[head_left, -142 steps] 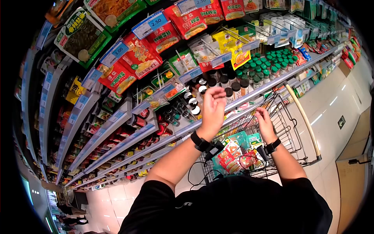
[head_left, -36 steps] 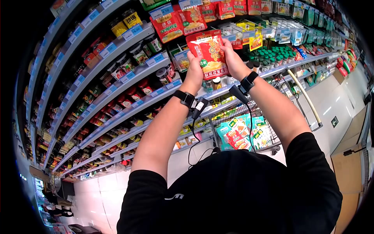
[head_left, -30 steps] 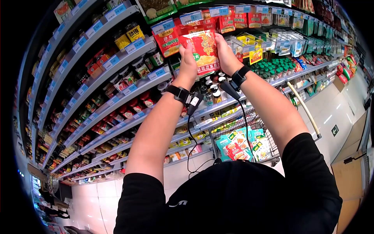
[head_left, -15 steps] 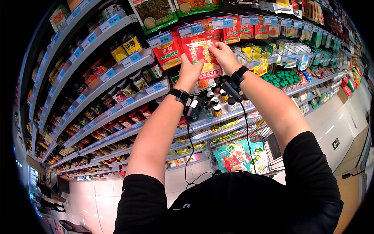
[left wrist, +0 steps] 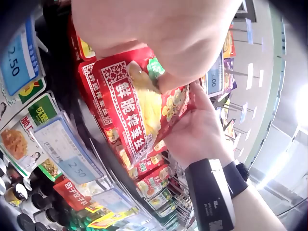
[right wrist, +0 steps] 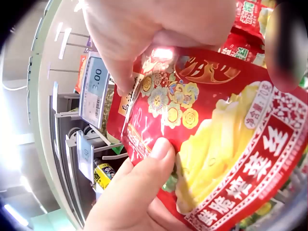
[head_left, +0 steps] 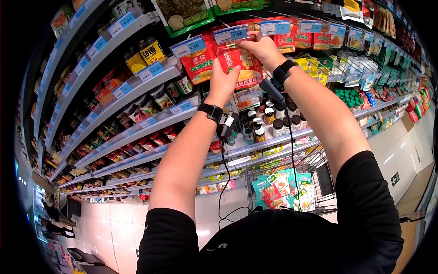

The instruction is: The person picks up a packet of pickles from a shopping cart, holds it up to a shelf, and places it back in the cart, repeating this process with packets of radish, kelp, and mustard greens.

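The red packet [head_left: 248, 68], printed with flowers and yellow strips, has come up close to the rack, with its top end at the lower edge of the 3.00 price tag [head_left: 231, 34]. That brings it in among the hanging packets, where there is less room to handle it.

My left hand [head_left: 221, 86], below the tag, pinches one side of the packet. The thumb presses on the printed front, and the other fingers go behind it, mostly out of sight. My right hand [head_left: 268, 51], just right of the tag, pinches near the top edge; I cannot tell exactly how each of its fingertips lies.

The tag itself juts out in front, and I judge that it could catch the packet or my knuckles. Left of it, another red pouch [head_left: 200, 66] hangs under a 4.50 label [head_left: 190, 45]. To its right is a 2.50 label [head_left: 275, 27], with more red packets beneath.

Well below the tag stand jars with black or white lids [head_left: 277, 128]. Lower again is a wire cart [head_left: 325, 179] holding colourful packets [head_left: 273, 194]. A black cable [head_left: 294, 160] hangs from my right wrist across the view of the cart.
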Motion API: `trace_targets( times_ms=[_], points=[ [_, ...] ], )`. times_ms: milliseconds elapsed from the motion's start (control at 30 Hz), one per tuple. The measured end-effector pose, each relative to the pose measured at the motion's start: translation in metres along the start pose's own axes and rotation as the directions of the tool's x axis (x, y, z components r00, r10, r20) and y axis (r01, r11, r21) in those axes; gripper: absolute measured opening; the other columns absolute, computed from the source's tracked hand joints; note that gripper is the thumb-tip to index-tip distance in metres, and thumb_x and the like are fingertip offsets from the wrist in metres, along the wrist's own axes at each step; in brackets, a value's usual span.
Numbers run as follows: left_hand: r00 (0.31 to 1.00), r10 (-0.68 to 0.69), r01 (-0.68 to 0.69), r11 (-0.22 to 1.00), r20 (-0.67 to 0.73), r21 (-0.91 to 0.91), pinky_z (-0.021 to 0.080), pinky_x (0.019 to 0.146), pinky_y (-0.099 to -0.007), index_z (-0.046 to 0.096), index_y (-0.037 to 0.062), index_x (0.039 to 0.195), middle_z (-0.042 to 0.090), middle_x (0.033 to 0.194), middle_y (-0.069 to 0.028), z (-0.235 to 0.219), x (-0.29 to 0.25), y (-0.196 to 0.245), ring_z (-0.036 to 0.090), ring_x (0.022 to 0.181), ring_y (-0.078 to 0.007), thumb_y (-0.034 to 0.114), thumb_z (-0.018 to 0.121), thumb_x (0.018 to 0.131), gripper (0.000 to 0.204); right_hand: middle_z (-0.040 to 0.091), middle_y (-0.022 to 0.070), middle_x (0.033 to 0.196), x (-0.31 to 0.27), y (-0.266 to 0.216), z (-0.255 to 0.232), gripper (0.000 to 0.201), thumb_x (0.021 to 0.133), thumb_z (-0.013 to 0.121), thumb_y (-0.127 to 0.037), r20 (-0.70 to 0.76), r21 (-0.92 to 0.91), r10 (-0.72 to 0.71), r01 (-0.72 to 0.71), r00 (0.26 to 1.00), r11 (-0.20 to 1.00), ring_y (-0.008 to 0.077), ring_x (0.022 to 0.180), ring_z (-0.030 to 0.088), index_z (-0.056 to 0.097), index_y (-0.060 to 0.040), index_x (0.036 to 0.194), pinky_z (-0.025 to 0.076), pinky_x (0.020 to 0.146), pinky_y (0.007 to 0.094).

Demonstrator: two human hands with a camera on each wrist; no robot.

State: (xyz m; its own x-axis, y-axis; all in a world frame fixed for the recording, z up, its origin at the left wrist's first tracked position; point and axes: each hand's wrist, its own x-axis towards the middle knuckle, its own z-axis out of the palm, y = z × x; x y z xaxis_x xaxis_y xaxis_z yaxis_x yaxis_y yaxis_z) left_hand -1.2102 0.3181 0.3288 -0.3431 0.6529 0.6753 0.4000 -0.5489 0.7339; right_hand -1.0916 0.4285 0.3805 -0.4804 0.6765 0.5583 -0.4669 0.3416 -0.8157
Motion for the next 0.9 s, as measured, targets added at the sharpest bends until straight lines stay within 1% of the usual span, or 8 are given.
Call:
trace_targets(
  times_ms=[133,467,533,667,733,767,800,900],
  points=[
    [0.999,0.032,-0.030,0.993,-0.014,0.113,0.048,0.082,-0.0334,0.043,-0.0022,0.111,0.062,0.105,-0.0147,-0.004,0.007,0.007,0.061,0.093,-0.0218,0.008,0.067,0.080,0.040,0.061,0.0055,0.100,0.008,-0.002,0.006,0.033,0.081,0.067,-0.008,-0.022,0.006,-0.010,0.010,1.000,1.000,0.0115,0.092,0.059,0.055,0.0049,0.108,0.045,0.083,0.0249],
    [1.000,0.012,-0.012,0.997,-0.003,0.071,0.047,0.083,-0.0329,0.045,-0.0048,0.112,0.061,0.107,-0.0160,-0.012,0.019,-0.015,0.062,0.094,-0.0226,0.011,0.069,0.079,0.044,0.063,0.0042,0.098,0.016,0.018,0.011,0.036,0.083,0.060,-0.007,-0.178,0.029,-0.011,0.016,0.984,0.999,0.0119,0.089,0.058,0.051,0.0023,0.117,0.045,0.082,0.0235],
    [0.999,0.028,-0.016,0.966,-0.042,0.260,0.049,0.079,-0.0305,0.045,-0.0022,0.115,0.059,0.110,-0.0133,-0.010,0.021,-0.011,0.060,0.095,-0.0180,0.006,0.065,0.083,0.039,0.065,0.0084,0.086,0.034,0.035,0.002,0.043,0.082,0.061,-0.020,-0.089,-0.166,-0.087,0.072,0.992,0.984,0.0144,0.073,0.062,0.051,-0.0028,0.120,0.048,0.064,0.0268],
    [0.992,-0.128,0.128,0.957,-0.018,0.261,0.049,0.076,-0.0345,0.052,-0.0018,0.109,0.064,0.101,-0.0145,-0.016,0.027,-0.017,0.063,0.089,-0.0224,0.013,0.068,0.081,0.035,0.067,0.0131,0.085,0.035,0.030,0.011,0.033,0.080,0.061,-0.024,-0.194,-0.382,-0.075,-0.005,0.978,0.924,0.0192,0.076,0.065,0.060,-0.0025,0.106,0.050,0.068,0.0312],
    [0.998,0.059,-0.043,0.815,-0.009,0.578,0.048,0.075,-0.0388,0.056,-0.0020,0.101,0.066,0.092,-0.0184,-0.023,0.029,-0.021,0.064,0.085,-0.0316,0.022,0.068,0.081,0.034,0.067,0.0148,0.085,0.025,0.015,0.025,0.032,0.080,0.061,-0.024,-0.234,-0.414,-0.083,-0.022,0.969,0.910,0.0228,0.078,0.065,0.060,-0.0025,0.103,0.050,0.069,0.0331],
    [0.999,0.049,-0.031,0.812,-0.015,0.583,0.048,0.075,-0.0388,0.056,-0.0020,0.101,0.066,0.092,-0.0184,-0.024,0.029,-0.018,0.064,0.085,-0.0316,0.022,0.068,0.081,0.034,0.067,0.0165,0.085,0.021,0.016,0.030,0.030,0.080,0.061,-0.025,-0.280,-0.444,-0.093,-0.043,0.955,0.895,0.0264,0.079,0.066,0.061,-0.0026,0.101,0.050,0.071,0.0350],
    [0.998,0.041,0.000,0.760,-0.047,0.650,0.048,0.074,-0.0405,0.056,-0.0024,0.097,0.065,0.088,-0.0214,-0.021,0.028,-0.010,0.062,0.083,-0.0357,0.026,0.068,0.080,0.035,0.065,0.0207,0.090,0.030,0.024,0.032,0.028,0.081,0.060,-0.025,-0.308,-0.669,-0.294,0.013,0.905,0.743,0.0332,0.084,0.064,0.060,-0.0019,0.096,0.050,0.074,0.0393],
    [0.997,0.001,0.051,0.737,-0.077,0.674,0.048,0.074,-0.0429,0.057,-0.0040,0.089,0.063,0.083,-0.0243,-0.020,0.023,-0.007,0.060,0.083,-0.0401,0.032,0.067,0.080,0.038,0.061,0.0231,0.095,0.031,0.041,0.029,0.035,0.077,0.065,-0.025,-0.254,-0.672,-0.434,0.165,0.864,0.722,0.0371,0.093,0.059,0.058,-0.0008,0.102,0.047,0.080,0.0421]
  ],
)
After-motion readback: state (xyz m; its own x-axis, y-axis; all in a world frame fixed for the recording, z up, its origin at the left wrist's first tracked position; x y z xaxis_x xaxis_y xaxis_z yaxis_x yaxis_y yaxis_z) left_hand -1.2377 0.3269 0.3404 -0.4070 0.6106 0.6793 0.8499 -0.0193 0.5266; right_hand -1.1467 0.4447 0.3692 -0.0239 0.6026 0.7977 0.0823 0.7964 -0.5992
